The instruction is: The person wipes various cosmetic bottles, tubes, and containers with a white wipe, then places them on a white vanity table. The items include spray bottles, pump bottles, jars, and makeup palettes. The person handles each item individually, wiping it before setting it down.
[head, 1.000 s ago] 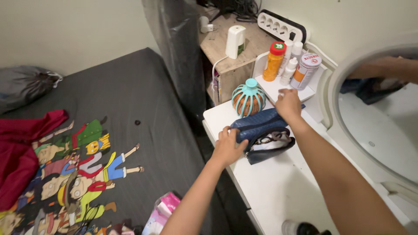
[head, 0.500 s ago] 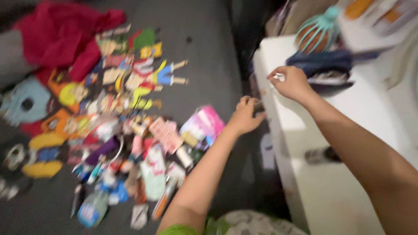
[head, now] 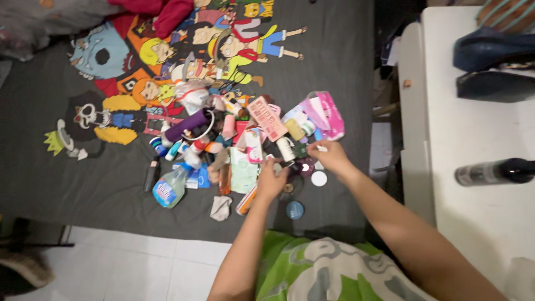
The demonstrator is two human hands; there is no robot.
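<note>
Left hand (head: 271,181) reaches curled into the heap of small cosmetics (head: 239,142) on the dark cartoon-print bedsheet (head: 83,167); right hand (head: 330,156) pinches something small and white.

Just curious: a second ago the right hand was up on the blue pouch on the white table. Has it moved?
Yes. The right hand has left the blue pouch on the white table and now reaches into the pile of small items on the dark bedsheet.
</note>
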